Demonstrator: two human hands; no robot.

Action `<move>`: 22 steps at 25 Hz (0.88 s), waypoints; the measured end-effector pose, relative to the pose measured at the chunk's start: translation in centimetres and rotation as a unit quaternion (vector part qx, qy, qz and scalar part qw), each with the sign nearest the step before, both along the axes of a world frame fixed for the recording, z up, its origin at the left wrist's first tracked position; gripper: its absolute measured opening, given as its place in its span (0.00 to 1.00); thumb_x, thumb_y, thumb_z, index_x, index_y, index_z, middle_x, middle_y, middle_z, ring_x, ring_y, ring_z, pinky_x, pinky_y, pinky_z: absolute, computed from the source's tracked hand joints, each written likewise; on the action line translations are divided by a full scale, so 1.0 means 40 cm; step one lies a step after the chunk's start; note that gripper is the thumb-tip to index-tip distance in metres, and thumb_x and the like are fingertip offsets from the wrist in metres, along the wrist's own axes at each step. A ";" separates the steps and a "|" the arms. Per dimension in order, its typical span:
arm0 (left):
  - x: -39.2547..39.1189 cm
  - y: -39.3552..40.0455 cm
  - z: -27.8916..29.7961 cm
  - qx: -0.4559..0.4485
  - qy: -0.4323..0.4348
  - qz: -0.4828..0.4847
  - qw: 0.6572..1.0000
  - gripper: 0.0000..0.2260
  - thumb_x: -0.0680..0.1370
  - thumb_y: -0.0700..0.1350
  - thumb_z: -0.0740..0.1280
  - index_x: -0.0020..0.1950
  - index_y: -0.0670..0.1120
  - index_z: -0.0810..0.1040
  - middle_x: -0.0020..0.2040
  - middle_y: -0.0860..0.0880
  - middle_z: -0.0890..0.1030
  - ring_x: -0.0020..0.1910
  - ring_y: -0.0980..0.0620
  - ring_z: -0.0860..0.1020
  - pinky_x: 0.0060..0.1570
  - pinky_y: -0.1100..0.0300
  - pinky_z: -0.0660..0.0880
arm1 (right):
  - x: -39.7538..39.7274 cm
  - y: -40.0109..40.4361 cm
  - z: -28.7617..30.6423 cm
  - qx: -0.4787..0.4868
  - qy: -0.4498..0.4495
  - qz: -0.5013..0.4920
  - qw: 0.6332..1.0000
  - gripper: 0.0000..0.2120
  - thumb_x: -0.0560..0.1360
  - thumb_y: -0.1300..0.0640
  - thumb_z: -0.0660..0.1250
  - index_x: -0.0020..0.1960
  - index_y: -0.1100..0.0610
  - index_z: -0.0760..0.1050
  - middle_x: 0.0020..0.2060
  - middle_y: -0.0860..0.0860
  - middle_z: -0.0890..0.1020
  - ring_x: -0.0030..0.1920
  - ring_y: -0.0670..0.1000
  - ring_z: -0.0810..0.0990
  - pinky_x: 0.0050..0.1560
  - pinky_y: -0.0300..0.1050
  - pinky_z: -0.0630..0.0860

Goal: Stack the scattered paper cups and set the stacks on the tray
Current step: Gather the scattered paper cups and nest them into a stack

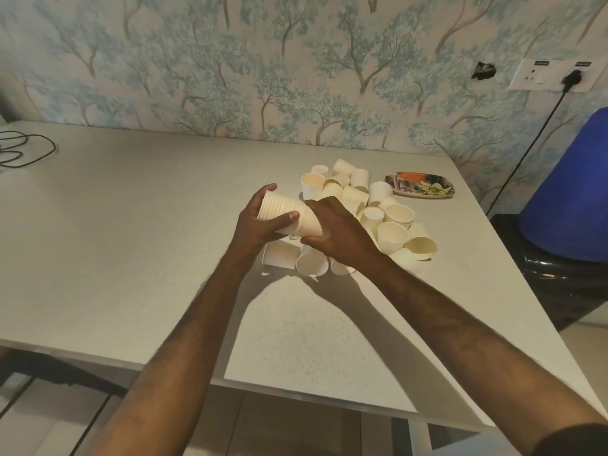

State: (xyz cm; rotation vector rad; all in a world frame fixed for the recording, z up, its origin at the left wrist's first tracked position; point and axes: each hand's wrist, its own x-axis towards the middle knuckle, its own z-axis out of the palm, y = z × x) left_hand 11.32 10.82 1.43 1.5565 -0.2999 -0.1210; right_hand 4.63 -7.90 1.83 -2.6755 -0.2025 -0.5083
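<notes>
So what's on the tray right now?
No cups stand on the tray; only its printed floral surface shows. The stack is in both hands, left hand, right hand.

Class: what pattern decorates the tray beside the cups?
A floral print with orange, on the oval tray; head view.

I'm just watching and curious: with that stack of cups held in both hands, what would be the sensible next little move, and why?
Probably free the right hand and pick another loose cup from the pile to slide onto the stack, while the left hand holds it. Many cups are scattered on the table, and the tray behind them carries no cups yet.
</notes>
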 end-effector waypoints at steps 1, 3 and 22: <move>-0.003 -0.001 -0.004 -0.002 0.003 0.000 1.000 0.32 0.62 0.57 0.81 0.64 0.66 0.75 0.65 0.48 0.74 0.62 0.45 0.76 0.50 0.46 0.85 | 0.009 0.018 0.001 -0.009 -0.007 -0.001 1.000 0.35 0.71 0.45 0.75 0.73 0.52 0.67 0.64 0.53 0.75 0.62 0.53 0.75 0.58 0.50 0.77; -0.004 0.009 -0.014 -0.014 0.014 0.005 1.000 0.35 0.62 0.56 0.82 0.67 0.65 0.73 0.66 0.47 0.74 0.61 0.46 0.77 0.46 0.50 0.85 | 0.027 0.050 0.010 -0.024 -0.014 -0.004 1.000 0.34 0.73 0.45 0.74 0.74 0.54 0.66 0.65 0.55 0.75 0.63 0.55 0.75 0.60 0.50 0.77; 0.082 0.217 -0.063 -0.075 0.021 0.156 0.985 0.33 0.71 0.45 0.80 0.73 0.54 0.70 0.65 0.46 0.74 0.63 0.45 0.77 0.45 0.55 0.84 | 0.082 0.185 -0.146 -0.229 0.086 -0.040 0.969 0.27 0.72 0.45 0.72 0.66 0.57 0.70 0.60 0.55 0.80 0.61 0.58 0.77 0.62 0.53 0.67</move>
